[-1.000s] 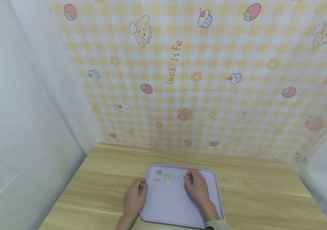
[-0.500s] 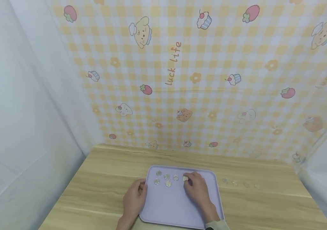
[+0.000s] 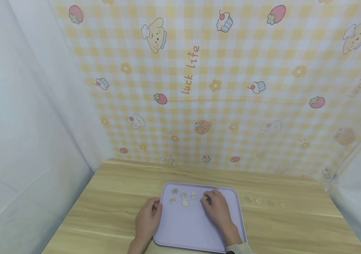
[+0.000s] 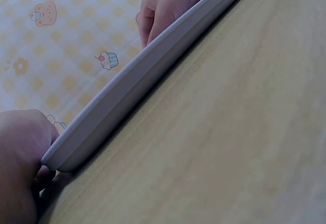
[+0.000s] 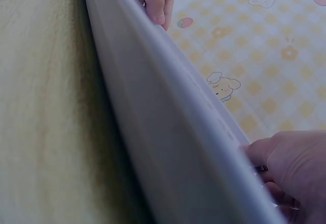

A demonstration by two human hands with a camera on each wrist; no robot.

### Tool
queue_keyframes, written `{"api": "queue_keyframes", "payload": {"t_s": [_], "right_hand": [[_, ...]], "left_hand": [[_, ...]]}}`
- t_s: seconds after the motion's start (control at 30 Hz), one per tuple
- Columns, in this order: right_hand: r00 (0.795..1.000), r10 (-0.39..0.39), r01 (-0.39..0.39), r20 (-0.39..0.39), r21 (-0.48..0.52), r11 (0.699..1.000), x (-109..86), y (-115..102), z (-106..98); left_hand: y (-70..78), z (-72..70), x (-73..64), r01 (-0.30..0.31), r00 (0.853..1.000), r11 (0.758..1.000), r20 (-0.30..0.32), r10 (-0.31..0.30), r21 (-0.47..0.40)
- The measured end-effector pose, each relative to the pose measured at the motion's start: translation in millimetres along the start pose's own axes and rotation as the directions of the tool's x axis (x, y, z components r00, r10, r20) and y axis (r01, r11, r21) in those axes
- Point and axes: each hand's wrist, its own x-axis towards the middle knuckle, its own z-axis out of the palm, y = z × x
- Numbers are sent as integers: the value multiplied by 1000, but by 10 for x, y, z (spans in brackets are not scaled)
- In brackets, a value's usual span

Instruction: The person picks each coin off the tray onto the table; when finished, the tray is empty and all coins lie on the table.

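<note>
A shallow lavender tray (image 3: 196, 229) lies on the wooden table. Several round silvery coins (image 3: 185, 203) sit toward its far left, in two rough rows. My left hand (image 3: 148, 217) holds the tray's left edge; in the left wrist view the left hand (image 4: 23, 152) has its thumb side at the rim and fingertips under it. Over the tray's far right part, my right hand (image 3: 216, 208) pinches one coin (image 3: 205, 198) between thumb and fingers, to the right of the row. Its fingers partly cover that coin. The right wrist view shows the right hand (image 5: 295, 168) beyond the tray wall.
To the right of the tray, several more coins (image 3: 270, 203) lie in a line on the wooden table (image 3: 282, 229). A yellow checked cloth (image 3: 231, 113) with cartoon prints hangs behind the table. White sheets (image 3: 40, 141) hang at both sides.
The pinched coin turned its face up half a second ago and now shows less between the right fingers, which have shifted slightly. My left hand stays at the tray's edge.
</note>
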Motion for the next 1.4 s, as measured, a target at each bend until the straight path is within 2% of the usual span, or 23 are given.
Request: {"api": "queue_keyframes", "payload": {"t_s": [0.53, 0.8, 0.93, 1.17, 1.4], "right_hand": [[997, 69, -70, 40, 40, 997, -29, -15, -69], [998, 57, -58, 29, 59, 997, -37, -21, -91], [999, 37, -38, 15, 76, 996, -23, -52, -124], [999, 49, -49, -2, 142, 989, 95, -115, -351], [993, 67, -50, -95, 162, 985, 157, -21, -636]], "left_hand": [[26, 34, -11, 18, 1000, 1000, 9, -18, 4], [24, 32, -27, 16, 1000, 1000, 26, -16, -6], [12, 22, -26, 1, 1000, 1000, 15, -1, -6], [-5, 20, -2, 7, 1000, 1000, -5, -7, 8], [5, 10, 11, 37, 999, 999, 39, -38, 5]]}}
